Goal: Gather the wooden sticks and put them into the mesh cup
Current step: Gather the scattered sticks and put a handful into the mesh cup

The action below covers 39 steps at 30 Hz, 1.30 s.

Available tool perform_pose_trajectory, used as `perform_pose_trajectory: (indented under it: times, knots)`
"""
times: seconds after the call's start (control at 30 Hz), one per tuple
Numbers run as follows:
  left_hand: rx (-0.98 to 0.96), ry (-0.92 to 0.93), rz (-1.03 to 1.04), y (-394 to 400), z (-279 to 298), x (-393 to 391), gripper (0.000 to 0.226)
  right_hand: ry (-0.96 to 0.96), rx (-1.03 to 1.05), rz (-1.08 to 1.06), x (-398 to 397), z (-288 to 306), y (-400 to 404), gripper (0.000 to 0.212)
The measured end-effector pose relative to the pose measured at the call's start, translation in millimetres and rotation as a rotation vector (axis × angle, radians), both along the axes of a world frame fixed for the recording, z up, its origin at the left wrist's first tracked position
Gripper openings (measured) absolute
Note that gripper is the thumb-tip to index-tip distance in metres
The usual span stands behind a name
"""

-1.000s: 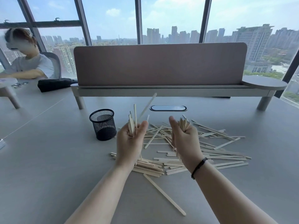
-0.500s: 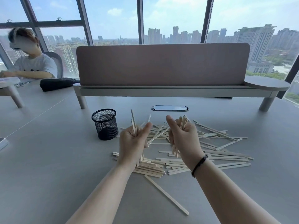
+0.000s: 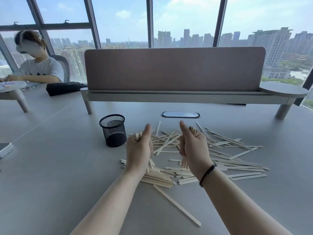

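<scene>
Both fists have dropped lower — left hand (image 3: 138,149) and right hand (image 3: 193,146) each grip an upright bundle of wooden sticks (image 3: 220,160), likely squaring ends on the tabletop (image 3: 59,175) — mesh cup (image 3: 113,130) waits just left.

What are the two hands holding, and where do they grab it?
Each holds a bunch of wooden sticks around the middle. The left hand grips one bundle; the right hand grips another. Ends poke out above and below each fist.

No text, label, brand, number or sign was readable on anything in the head view, near or far
</scene>
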State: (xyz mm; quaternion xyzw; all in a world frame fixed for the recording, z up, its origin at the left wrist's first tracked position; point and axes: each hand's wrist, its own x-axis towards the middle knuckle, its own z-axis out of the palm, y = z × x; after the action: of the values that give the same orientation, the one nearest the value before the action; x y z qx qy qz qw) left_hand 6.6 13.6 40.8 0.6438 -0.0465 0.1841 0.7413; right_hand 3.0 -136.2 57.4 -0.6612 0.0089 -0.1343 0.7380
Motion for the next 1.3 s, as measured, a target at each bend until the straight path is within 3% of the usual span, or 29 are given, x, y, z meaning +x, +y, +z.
perform_pose_trajectory:
  times: [0.2, 0.33, 0.6, 0.8, 0.87, 0.97, 1.07, 1.17, 1.3]
  knots:
    - [-0.286, 0.024, 0.177, 39.1, 47.0, 21.1, 0.066, -0.005, 0.039, 0.147, 8.4, 14.1, 21.6, 0.062]
    - [-0.328, -0.064, 0.312, 81.6, 90.1, 54.8, 0.061, -0.003, 0.062, 0.192, 16.3, 23.5, 43.0, 0.065]
    - [-0.057, 0.074, 0.304, 121.9, 80.3, 123.5, 0.059, 0.023, 0.133, 0.264, 35.5, 33.4, 80.5, 0.061]
    - [0.203, 0.05, 0.365, 132.0, 63.6, 119.9, 0.012, 0.048, 0.253, 0.277, 61.8, 56.5, 109.3, 0.056]
    - [0.3, 0.044, 0.405, 137.6, 58.4, 109.5, 0.018, 0.033, 0.344, 0.273, 78.5, 73.6, 125.5, 0.056]
    - [0.267, 0.003, 0.376, 142.8, 45.3, 88.5, 0.023, 0.004, 0.431, 0.282, 102.9, 95.3, 157.8, 0.054]
    - [0.156, 0.026, 0.401, 146.6, 35.1, 76.7, 0.024, -0.009, 0.306, 0.279, 121.8, 92.9, 187.8, 0.053]
    - [0.179, -0.059, 0.477, 148.0, 36.9, 71.3, 0.047, 0.023, 0.116, 0.237, 132.6, 75.7, 201.8, 0.051]
    - [0.161, -0.176, 0.555, 143.4, 45.4, 60.8, 0.029, 0.017, 0.013, 0.263, 141.3, 60.7, 197.6, 0.028]
